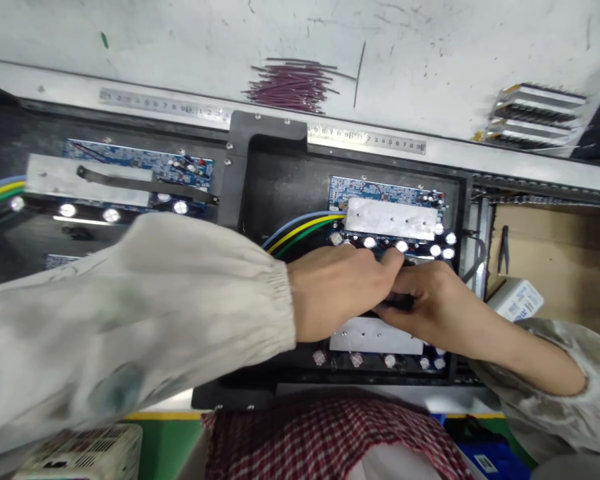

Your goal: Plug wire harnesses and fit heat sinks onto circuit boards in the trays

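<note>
My left hand (337, 290) and my right hand (433, 300) meet over a blue circuit board (380, 190) that lies in a black carrier tray (260, 160). Both hands are closed, fingers pinched together on a small dark part (397, 303) between the board's row of silver-topped capacitors (437, 250) and a metal heat-sink plate (375, 333). Another heat-sink plate (393, 219) sits on the board's far side. Blue, yellow and green wires (300, 230) run to the board from the left. What the dark part is I cannot make out.
A second blue board with a metal plate (87, 180) lies in the tray on the left. A bundle of purple sleeves (293, 87) and a steel ruler (365, 140) lie on the white bench. Finned heat sinks (537, 117) sit far right. Pliers (503, 250) and a small white box (517, 299) rest right.
</note>
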`<state>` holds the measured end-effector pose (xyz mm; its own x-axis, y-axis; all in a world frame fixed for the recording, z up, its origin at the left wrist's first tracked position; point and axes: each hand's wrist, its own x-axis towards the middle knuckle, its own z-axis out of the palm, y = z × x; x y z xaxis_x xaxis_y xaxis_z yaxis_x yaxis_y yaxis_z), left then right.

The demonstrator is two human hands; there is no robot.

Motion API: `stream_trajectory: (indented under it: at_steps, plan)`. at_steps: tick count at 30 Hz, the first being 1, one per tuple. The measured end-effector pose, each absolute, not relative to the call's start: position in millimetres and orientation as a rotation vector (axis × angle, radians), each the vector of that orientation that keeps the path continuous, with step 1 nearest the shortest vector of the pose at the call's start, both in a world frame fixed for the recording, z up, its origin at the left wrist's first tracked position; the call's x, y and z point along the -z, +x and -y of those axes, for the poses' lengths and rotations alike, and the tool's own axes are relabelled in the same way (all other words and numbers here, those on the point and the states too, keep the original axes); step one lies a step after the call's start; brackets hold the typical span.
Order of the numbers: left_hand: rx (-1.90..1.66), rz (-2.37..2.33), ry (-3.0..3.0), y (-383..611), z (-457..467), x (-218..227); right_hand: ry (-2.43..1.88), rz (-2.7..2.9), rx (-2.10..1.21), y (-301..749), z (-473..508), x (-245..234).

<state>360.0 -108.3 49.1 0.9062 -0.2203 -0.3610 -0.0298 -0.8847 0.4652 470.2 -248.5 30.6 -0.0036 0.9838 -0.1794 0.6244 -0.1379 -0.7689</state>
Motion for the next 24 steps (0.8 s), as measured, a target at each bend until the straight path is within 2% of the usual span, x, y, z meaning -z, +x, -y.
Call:
stream_trajectory:
  at_steps: [3,6,9,16,21,24]
  plan:
    - [0.160,0.174,2.809,327,126,-61,-1.816,1.761,-0.854,478,260,-46]
    - [-0.173,0.270,2.879,285,157,-61,-2.073,1.723,-0.487,492,286,-68]
    - [-0.154,0.230,2.973,260,187,-48,-2.380,1.757,-0.242,501,310,-73]
    - [-0.266,-0.123,3.171,263,224,-28,-3.034,1.746,-0.129,489,305,-47]
    - [-0.396,-0.191,3.268,263,239,-16,-3.152,1.752,-0.124,481,309,-50]
    - [-0.483,-0.198,3.268,262,244,-11,-2.913,1.657,0.136,479,321,-42]
